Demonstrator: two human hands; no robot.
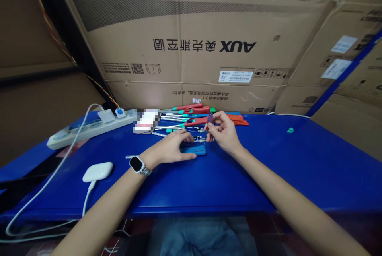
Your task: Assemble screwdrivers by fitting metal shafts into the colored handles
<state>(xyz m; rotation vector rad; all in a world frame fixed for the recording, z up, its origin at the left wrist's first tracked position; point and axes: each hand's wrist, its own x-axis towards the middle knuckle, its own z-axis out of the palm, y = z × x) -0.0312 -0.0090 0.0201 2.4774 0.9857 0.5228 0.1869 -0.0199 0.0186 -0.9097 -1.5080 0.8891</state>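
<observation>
My right hand is closed in a pinch on a small screwdriver with a see-through purple and red handle. Its thin shaft points down at a blue stick lighter lying on the table. Across that lighter rests my left hand, its thumb along the near side and its curled fingers on the far side, gripping it against the tabletop. Inner parts with thin wires show just beyond the blue casing. A metal tube pokes out left of my wrist. My left hand hides much of the lighter.
Several red and green stick lighters lie behind my hands, with orange ones at right. A phone-like object, power strip and white earbud case are leftward. A green bit lies right; cardboard stands behind.
</observation>
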